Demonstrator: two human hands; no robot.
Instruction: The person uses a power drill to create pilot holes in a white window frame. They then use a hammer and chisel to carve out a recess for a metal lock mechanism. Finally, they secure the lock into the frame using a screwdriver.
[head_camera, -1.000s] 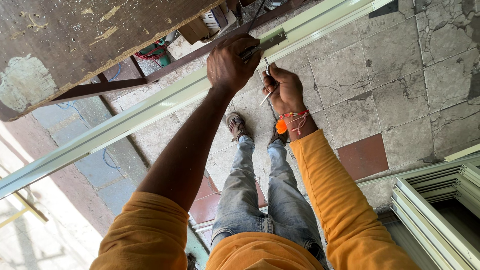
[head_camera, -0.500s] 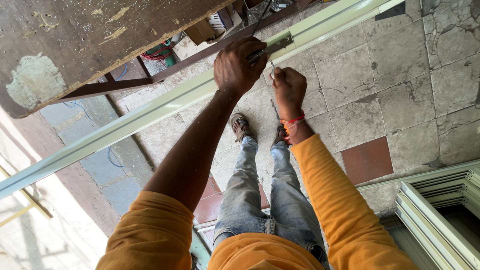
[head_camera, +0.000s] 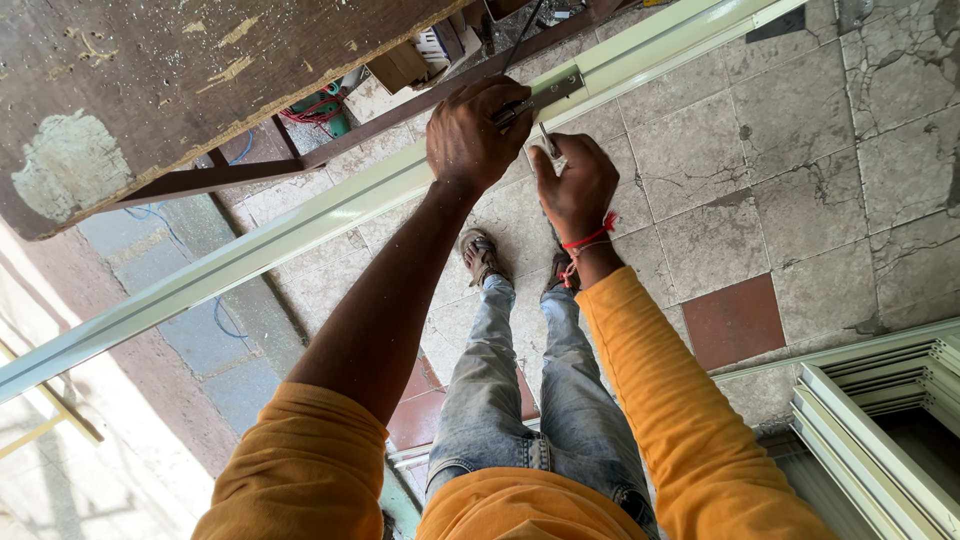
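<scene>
Pale green metal channel runs as a long diagonal, low left to high right, across the worktable's edge. Left hand clamped closed over it, pinning a small steel bracket just beyond the knuckles. Right hand just beside, below the channel, fingers closed on a thin pencil-like tool tipped up toward the bracket. Scarred wooden tabletop above; stacked frame sections well apart, lower right; cracked floor tiles beneath.

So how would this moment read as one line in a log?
left hand: pressing metal square on pale frame bar | right hand: holding pencil at bar | floor: tiles
</scene>
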